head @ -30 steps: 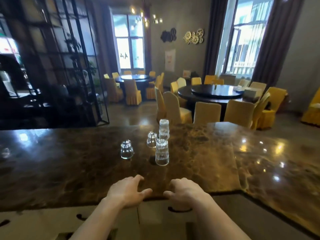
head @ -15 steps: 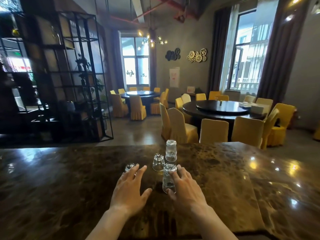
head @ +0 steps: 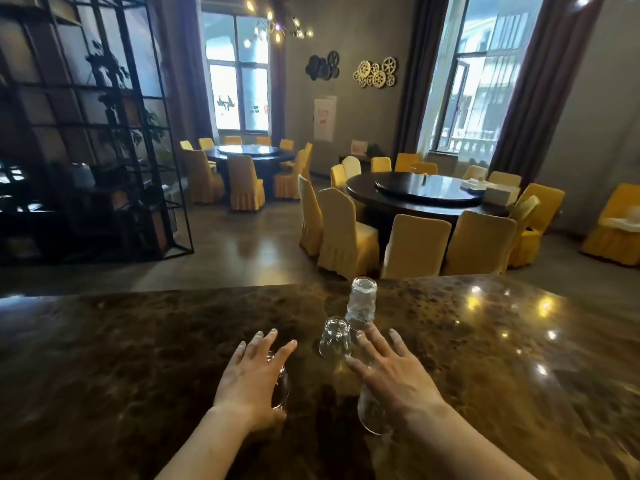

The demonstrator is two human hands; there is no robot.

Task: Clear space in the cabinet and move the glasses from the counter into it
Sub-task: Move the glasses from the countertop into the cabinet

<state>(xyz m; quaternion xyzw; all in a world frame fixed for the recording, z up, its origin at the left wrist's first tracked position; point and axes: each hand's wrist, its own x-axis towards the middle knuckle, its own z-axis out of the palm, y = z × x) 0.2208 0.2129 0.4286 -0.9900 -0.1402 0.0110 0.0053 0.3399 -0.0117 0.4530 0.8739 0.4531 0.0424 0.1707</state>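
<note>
Here, both hands reach out over a dark, mottled stone counter [head: 138,358] with the fingers spread. The left hand [head: 250,377] lies palm down over a small clear glass [head: 280,386], which shows only as a curved edge below the thumb side of the palm; the fingers are splayed and straight, so the hand seems to rest on the glass rather than close round it, though the palm hides the contact. The right hand [head: 393,374] is likewise flat and open, its fingers fanned forward, covering a stack of glasses [head: 372,410] whose lower part sticks out beneath the wrist on the thumb side; whether the palm actually presses on it I cannot tell. Between the two hands, just ahead of the right forefinger, a single glass [head: 334,337] stands upside down on the counter, close to the fingertip but apart from it. Just beyond that one, another stack of upturned glasses [head: 362,299] rises taller, near the counter's far edge and just past the right hand's fingertips. Past the counter lies a dining room with round dark tables [head: 415,194] and yellow-covered chairs [head: 346,233].
</note>
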